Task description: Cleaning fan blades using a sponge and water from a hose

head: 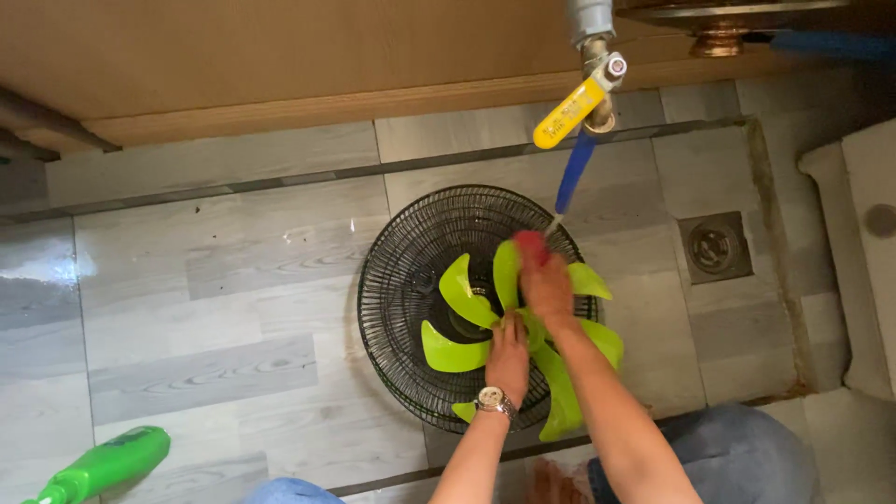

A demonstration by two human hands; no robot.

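My left hand (509, 357), watch (495, 402) on the wrist, grips the hub of the lime green fan blade (523, 341), fingers closed on it. My right hand (546, 285) presses a red sponge (531, 245) onto an upper blade, fingers clamped around it. The blade lies on a round black wire fan grille (411, 280), centre of frame, flat on the wet grey wood-look tile floor (233, 308). Above it a tap with a yellow lever (569, 114) and blue spout (576, 170). Square floor drain (715, 246) at right. Wooden panel (280, 56) across the top. Green bottle (107, 465) lying at lower left
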